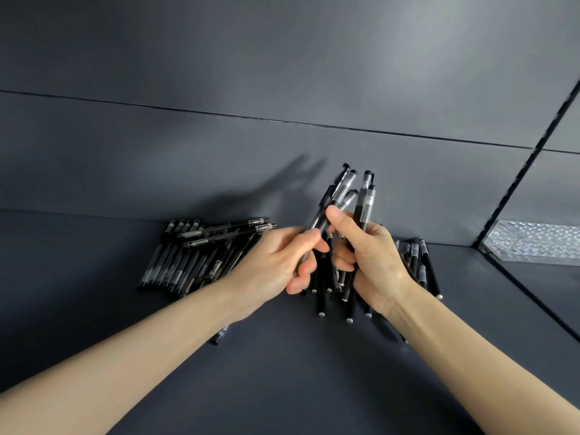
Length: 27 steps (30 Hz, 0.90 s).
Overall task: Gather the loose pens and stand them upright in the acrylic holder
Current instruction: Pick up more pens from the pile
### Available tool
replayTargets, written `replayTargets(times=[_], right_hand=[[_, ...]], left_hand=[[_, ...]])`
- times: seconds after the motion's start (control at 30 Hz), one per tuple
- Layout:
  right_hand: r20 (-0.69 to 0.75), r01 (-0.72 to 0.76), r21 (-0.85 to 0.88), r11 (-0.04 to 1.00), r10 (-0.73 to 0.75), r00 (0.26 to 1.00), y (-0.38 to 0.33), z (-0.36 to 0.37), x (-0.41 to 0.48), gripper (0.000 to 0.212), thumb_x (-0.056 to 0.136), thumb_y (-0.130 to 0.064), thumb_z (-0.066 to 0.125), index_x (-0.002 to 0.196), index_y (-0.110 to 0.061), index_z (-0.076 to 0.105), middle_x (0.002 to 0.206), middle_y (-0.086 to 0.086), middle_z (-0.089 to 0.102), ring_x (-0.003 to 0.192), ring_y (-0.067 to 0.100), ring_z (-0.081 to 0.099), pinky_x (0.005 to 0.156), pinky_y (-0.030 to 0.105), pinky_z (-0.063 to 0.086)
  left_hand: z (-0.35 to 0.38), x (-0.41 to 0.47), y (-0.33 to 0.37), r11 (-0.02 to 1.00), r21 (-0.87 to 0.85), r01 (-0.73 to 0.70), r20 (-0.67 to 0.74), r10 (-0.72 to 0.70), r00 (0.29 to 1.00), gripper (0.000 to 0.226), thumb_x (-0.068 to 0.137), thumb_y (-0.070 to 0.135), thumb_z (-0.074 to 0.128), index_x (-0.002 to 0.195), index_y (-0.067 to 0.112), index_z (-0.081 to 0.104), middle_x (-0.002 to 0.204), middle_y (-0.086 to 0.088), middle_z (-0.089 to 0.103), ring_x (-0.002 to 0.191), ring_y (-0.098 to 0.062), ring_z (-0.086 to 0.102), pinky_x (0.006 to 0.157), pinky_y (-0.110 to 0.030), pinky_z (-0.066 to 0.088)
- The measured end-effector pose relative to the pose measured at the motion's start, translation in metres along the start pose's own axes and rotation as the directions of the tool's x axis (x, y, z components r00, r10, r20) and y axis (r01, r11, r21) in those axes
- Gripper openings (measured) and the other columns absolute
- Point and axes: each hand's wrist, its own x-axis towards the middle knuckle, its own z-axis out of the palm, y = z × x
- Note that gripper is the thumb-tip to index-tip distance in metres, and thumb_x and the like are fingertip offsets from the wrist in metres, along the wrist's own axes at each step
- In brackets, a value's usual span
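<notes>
Counted 2 hands: left hand [276, 259], right hand [367, 255], both closed on one bundle of pens [348, 199]. Bundle: roughly 8–10 pens, exact number hidden by fingers. Left of bundle: 1 flat pile of pens [201, 255], about 20, overlapping, not countable exactly. Right of bundle: small cluster [420, 265], about 5. Far right of bundle: 1 acrylic holder [533, 243].
</notes>
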Motion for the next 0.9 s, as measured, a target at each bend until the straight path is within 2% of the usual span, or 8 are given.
replayTargets(times=[0.1,0.2,0.37,0.43,0.57,0.7,0.83,0.9], right_hand=[[0.065,-0.009,0.003,1.000,0.009,0.998,-0.002,0.000,-0.002,0.036,0.073,-0.033,0.071,0.058,-0.016,0.043,0.047,-0.002,0.031,0.042,0.010,0.027,0.043,0.019,0.024],[0.101,-0.002,-0.011,1.000,0.003,0.995,-0.004,0.000,-0.004,0.036,0.079,-0.032,0.067,0.057,-0.014,0.045,0.044,-0.001,0.032,0.041,0.011,0.029,0.044,0.020,0.023],[0.049,0.012,-0.022,1.000,-0.011,0.999,0.002,0.001,0.000,0.028,0.090,-0.027,0.060,0.092,0.001,0.061,0.056,0.000,0.044,0.049,0.010,0.030,0.040,0.017,0.024],[0.024,-0.012,0.007,1.000,0.012,1.000,0.004,0.002,0.001,0.025,0.092,-0.025,0.057,0.088,-0.001,0.060,0.063,0.004,0.044,0.050,0.010,0.031,0.040,0.017,0.025],[-0.025,-0.051,-0.024,0.998,0.050,0.998,0.002,0.002,0.001,0.030,0.096,-0.028,0.048,0.075,-0.009,0.055,0.065,0.008,0.043,0.046,0.013,0.034,0.043,0.019,0.032],[-0.091,-0.073,-0.003,0.997,0.073,0.993,0.000,0.003,0.001,0.034,0.097,-0.026,0.045,0.066,-0.015,0.054,0.066,0.001,0.057,0.053,0.011,0.048,0.053,0.021,0.040],[-0.058,-0.102,0.088,0.991,0.107,0.992,0.003,0.009,0.003,0.029,0.099,-0.023,0.042,0.073,-0.012,0.049,0.061,0.004,0.060,0.059,0.017,0.054,0.081,0.041,0.048],[-0.027,-0.120,0.147,0.982,0.125,0.992,0.004,0.013,0.002,0.029,0.100,-0.021,0.041,0.075,-0.008,0.049,0.059,0.007,0.057,0.054,0.019,0.056,0.081,0.046,0.055]], left_hand=[[0.004,-0.004,0.000,0.994,0.109,-0.003,0.097,-0.007,0.995,0.036,0.103,0.028,0.031,0.102,0.005,0.058,0.053,0.001,0.046,0.045,-0.017,0.036,0.058,-0.030,0.035],[0.003,-0.004,0.001,0.993,0.119,0.005,0.114,-0.019,0.993,0.038,0.103,0.027,0.029,0.101,0.004,0.058,0.058,-0.005,0.053,0.045,-0.016,0.043,0.054,-0.031,0.037],[-0.004,0.000,-0.003,0.963,0.268,-0.002,0.007,0.000,1.000,0.038,0.102,0.026,0.033,0.091,0.001,0.058,0.069,-0.011,0.066,0.057,-0.021,0.059,0.056,-0.031,0.047],[-0.007,0.001,-0.007,0.937,0.348,-0.038,-0.026,0.050,0.998,0.037,0.101,0.027,0.037,0.081,0.001,0.055,0.068,-0.009,0.066,0.059,-0.019,0.059,0.061,-0.034,0.048],[-0.016,0.007,-0.012,0.851,0.525,-0.026,-0.195,0.150,0.969,0.033,0.099,0.028,0.041,0.079,0.007,0.056,0.064,0.005,0.057,0.055,-0.006,0.049,0.055,-0.023,0.040],[-0.030,0.009,-0.008,0.731,0.681,0.039,-0.247,0.179,0.952,0.037,0.101,0.032,0.036,0.072,0.009,0.039,0.061,-0.001,0.047,0.062,-0.025,0.045,0.062,-0.039,0.035],[-0.030,-0.003,-0.009,0.534,0.838,0.117,-0.210,0.116,0.971,0.027,0.101,0.037,0.028,0.090,0.014,0.036,0.065,-0.001,0.050,0.063,-0.028,0.049,0.059,-0.039,0.036],[-0.027,-0.013,-0.013,0.382,0.915,0.131,-0.183,0.103,0.978,0.023,0.102,0.036,0.026,0.093,0.016,0.032,0.067,0.001,0.049,0.061,-0.027,0.045,0.057,-0.036,0.031]])
